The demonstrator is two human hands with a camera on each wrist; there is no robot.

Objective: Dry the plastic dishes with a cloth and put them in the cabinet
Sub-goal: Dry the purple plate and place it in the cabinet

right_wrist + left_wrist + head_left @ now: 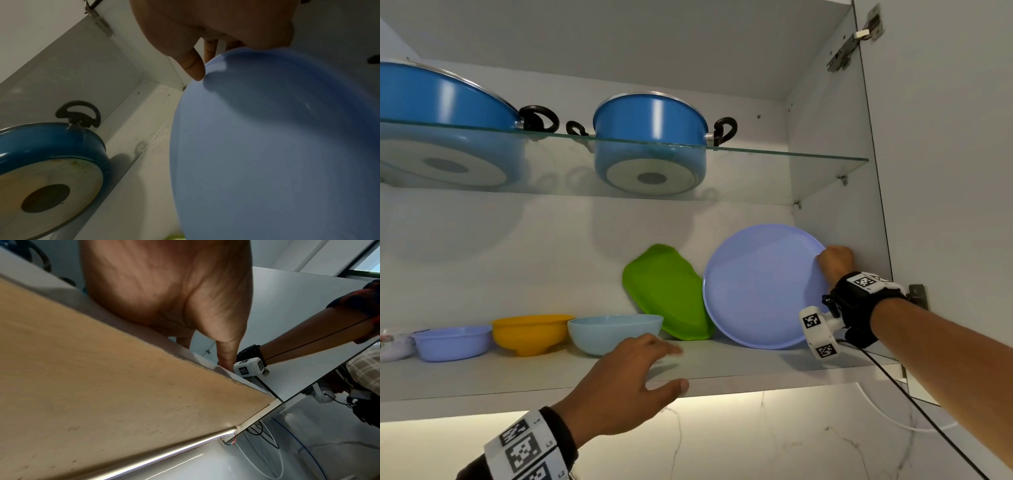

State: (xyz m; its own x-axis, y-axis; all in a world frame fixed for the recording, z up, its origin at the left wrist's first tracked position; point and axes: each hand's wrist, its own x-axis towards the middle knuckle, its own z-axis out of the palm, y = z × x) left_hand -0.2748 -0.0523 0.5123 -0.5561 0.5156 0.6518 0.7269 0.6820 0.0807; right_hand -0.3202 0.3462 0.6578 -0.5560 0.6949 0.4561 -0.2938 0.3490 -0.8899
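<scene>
Fingers [825, 255] of the right hand [837, 262] pinch the lavender plate [760, 287] at three o'clock, propping it upright; left hand [619, 380] rests spread on the shelf [739, 366].

A white wall cabinet [945, 171] stood open above a lit marble backsplash [756, 438]; a window [368, 264] showed far right.
</scene>
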